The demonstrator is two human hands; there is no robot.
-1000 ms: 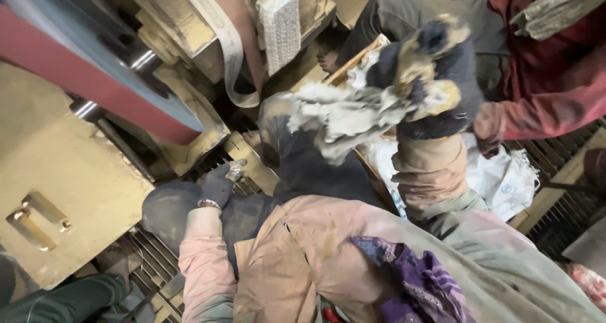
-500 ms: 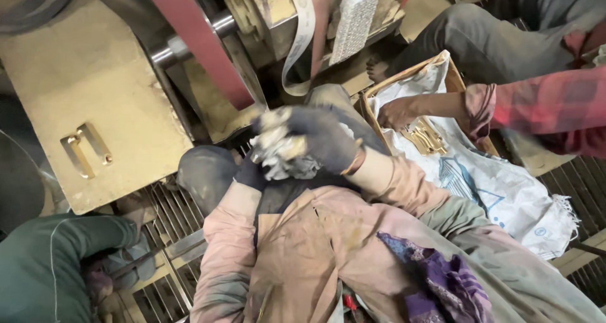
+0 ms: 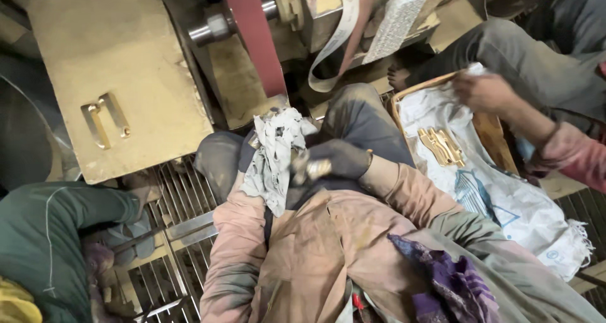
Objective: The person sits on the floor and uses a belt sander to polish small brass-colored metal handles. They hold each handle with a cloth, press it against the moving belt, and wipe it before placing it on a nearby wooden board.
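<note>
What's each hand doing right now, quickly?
Left hand: mostly hidden under the grey rag that it grips.
Right hand: gloved, closed around a small brass piece.

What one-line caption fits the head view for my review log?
Gloved right hand holds a small brass piece against a grey rag beside a red sanding belt.

A metal floor grate [image 3: 183, 190] lies beneath a dusty belt machine [image 3: 252, 39].
</note>
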